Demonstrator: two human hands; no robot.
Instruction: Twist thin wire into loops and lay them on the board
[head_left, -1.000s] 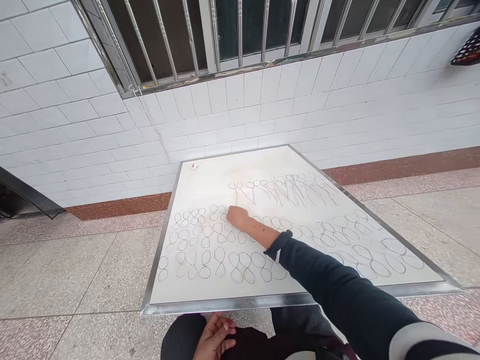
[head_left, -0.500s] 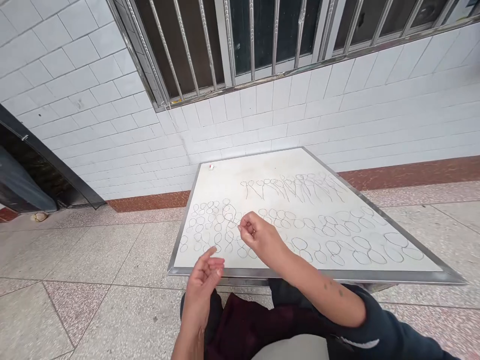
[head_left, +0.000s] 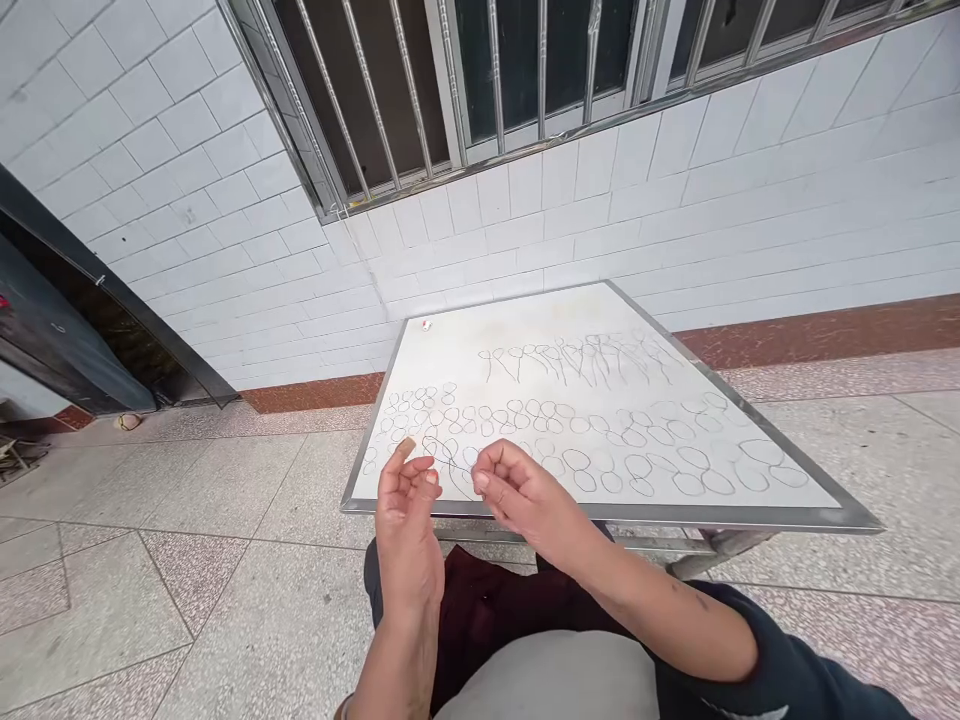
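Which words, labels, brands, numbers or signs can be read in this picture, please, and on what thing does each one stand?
None can be read.
Tiny white-and-red thing near the far left corner of the white tabletop: too small to tell whether it bears text.
Thin figure-eight loops: many resemble an "8", but they are objects lying there, not written numbers.

From where I stand, illumination is bright, even and diffuse, its source outside the view. The table (head_left: 510, 312) shows only soft, faint shading. Window bars (head_left: 542, 75) carry narrow highlights; the doorway (head_left: 112, 335) is dim. Wall tiles (head_left: 142, 100) stretch toward the edges. Distant wire loops (head_left: 551, 352) lose definition.
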